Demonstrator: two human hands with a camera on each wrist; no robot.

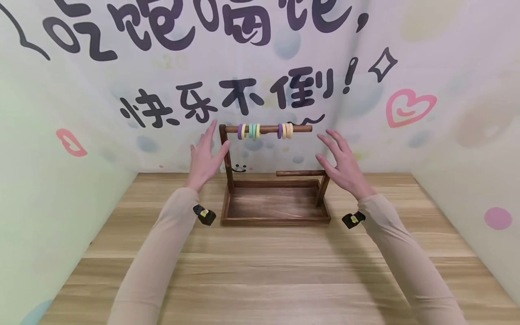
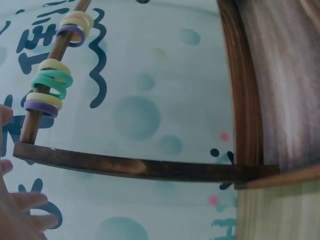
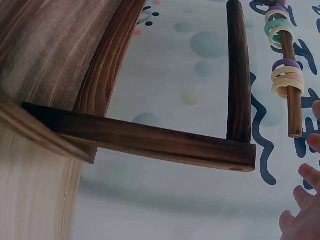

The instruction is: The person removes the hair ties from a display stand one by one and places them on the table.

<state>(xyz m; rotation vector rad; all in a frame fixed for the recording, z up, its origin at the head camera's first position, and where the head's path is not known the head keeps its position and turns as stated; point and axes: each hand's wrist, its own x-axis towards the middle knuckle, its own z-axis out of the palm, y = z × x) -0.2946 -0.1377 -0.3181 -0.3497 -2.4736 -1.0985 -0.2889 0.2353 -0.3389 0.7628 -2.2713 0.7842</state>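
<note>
A dark wooden stand (image 1: 276, 222) has a tray base, a tall left post (image 1: 228, 158) and a short right post (image 1: 322, 189). Several coloured rings hang on its upper bar (image 1: 268, 129) in two groups: purple, yellow and teal rings (image 2: 51, 82) nearer the post, and purple, yellow and peach rings (image 3: 288, 77) nearer the free end. The lower bar (image 1: 298, 173) carries nothing. My left hand (image 1: 205, 160) is raised beside the tall post, fingers spread and holding nothing. Opposite it, my right hand (image 1: 345, 169) hovers by the short post, fingers extended and likewise without anything in them.
The stand sits toward the back of a light wooden table (image 1: 260, 271). Behind it hangs a printed backdrop (image 1: 260, 58) with dark lettering, hearts and dots. Pale side panels (image 1: 479, 180) flank the table. Each wrist wears a small black camera (image 1: 205, 215).
</note>
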